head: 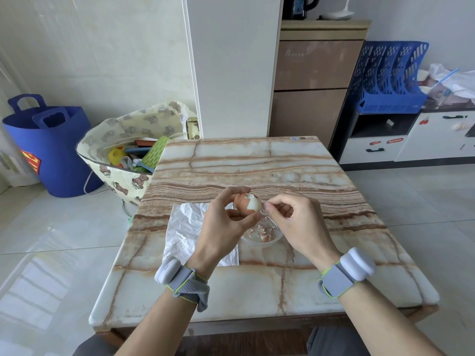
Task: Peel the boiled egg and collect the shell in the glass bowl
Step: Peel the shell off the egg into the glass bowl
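My left hand (226, 222) grips a boiled egg (247, 203) above the table; brown shell covers its left part and bare white shows on the right. My right hand (295, 222) is at the egg's right end, thumb and forefinger pinched together at the shell edge; whether a shell bit is between them I cannot tell. Just below the egg stands a small glass bowl (276, 236) holding several brown shell pieces (264, 236).
A white crinkled sheet (185, 227) lies on the marble table (257, 165), under my left hand. On the floor to the left stand a blue tub (51, 150) and a bear-print bag (120, 155). A brown cabinet (313, 80) stands behind the table.
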### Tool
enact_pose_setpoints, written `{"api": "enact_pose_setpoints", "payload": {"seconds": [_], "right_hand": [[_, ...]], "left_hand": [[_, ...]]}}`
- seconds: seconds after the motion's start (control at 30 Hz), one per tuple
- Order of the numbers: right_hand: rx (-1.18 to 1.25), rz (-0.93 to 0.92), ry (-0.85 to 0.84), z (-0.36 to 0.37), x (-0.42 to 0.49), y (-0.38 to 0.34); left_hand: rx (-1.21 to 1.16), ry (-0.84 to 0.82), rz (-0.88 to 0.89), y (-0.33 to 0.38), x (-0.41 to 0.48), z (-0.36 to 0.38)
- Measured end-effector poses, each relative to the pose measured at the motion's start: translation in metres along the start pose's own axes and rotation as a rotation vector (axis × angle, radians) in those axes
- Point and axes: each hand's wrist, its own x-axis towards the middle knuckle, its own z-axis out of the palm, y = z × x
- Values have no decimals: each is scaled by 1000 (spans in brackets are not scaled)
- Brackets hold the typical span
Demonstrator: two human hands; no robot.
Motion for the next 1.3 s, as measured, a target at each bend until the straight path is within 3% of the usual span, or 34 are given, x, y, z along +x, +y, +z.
{"api": "enact_pose_setpoints", "payload": {"seconds": [1.3], "right_hand": [[-92, 46, -60, 1, 1, 1]], "left_hand": [[-8, -30, 2, 2, 3, 2]]}}
